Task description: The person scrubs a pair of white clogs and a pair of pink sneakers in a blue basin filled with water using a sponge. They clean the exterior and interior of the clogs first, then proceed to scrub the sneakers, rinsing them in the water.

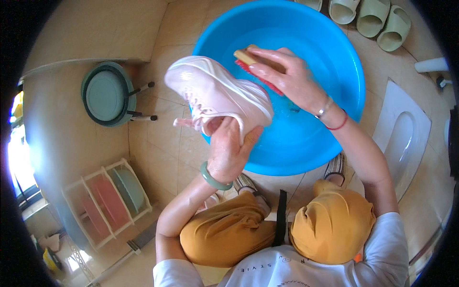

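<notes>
A pale pink sneaker (229, 93) with a white sole is tilted over the left side of a big blue basin (351, 62). My left hand (231, 146) grips it at the heel, with fingers inside the ankle opening. Its laces hang loose to the left. My right hand (294, 76) is closed around a scrub brush (245, 56) with a wooden back and red bristles, close beside the sole. Whether the bristles touch the sole I cannot tell. Water lies in the basin below, with a small dark bit in it.
Several pale green slippers (373, 18) stand at the upper right. A squat toilet (406, 129) is set in the floor at right. Left are a hanging grey-green folding basin (106, 94) and a white rack (106, 203) of pink and green basins. My knees (330, 225) flank the near side.
</notes>
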Motion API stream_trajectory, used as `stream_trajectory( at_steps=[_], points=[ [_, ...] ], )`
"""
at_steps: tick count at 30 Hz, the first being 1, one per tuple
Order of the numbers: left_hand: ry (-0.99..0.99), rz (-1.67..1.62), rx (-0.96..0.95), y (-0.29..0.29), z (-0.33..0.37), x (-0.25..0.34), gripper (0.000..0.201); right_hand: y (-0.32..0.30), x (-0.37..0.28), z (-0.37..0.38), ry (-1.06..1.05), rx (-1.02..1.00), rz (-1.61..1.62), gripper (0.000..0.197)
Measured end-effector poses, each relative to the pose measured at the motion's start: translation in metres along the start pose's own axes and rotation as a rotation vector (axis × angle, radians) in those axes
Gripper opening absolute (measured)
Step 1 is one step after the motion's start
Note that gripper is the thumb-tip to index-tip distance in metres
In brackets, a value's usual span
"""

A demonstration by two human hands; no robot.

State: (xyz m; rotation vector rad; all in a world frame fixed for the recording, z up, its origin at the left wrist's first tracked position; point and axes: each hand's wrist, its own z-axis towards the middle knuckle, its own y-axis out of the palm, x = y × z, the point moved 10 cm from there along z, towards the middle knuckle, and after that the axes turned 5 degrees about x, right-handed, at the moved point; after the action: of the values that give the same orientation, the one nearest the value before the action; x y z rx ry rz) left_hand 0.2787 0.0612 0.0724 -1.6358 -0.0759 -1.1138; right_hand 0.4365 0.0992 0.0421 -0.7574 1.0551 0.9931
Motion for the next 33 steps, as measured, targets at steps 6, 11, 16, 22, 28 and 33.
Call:
stream_trajectory(
  at_steps=[6, 11, 16, 22, 28, 33],
  points=[
    [-0.057, 0.016, 0.02, -0.007, 0.011, -0.01, 0.03, 0.013, -0.053, -0.012, -0.143, -0.154, -0.248, 0.041],
    [-0.058, 0.057, 0.075, -0.015, 0.008, -0.004, 0.029, 0.004, -0.054, -0.041, -0.176, -0.066, -0.218, 0.044],
    [-0.341, -0.327, 0.454, -0.082, 0.009, -0.043, 0.045, 0.008, 0.0, -0.078, -0.097, -0.151, -0.213, 0.048],
    [-0.505, -0.656, 0.291, -0.098, 0.013, -0.021, 0.055, 0.001, 0.205, -0.089, -0.022, -0.368, -0.869, 0.031],
    [-0.688, -0.882, 0.15, -0.073, 0.006, -0.026, 0.058, 0.0, 0.128, -0.058, 0.078, -0.17, 0.026, 0.041],
    [-0.771, -1.125, -0.007, -0.03, 0.013, -0.021, 0.057, -0.012, -0.051, 0.002, -0.008, 0.014, 0.119, 0.045]
  ],
)
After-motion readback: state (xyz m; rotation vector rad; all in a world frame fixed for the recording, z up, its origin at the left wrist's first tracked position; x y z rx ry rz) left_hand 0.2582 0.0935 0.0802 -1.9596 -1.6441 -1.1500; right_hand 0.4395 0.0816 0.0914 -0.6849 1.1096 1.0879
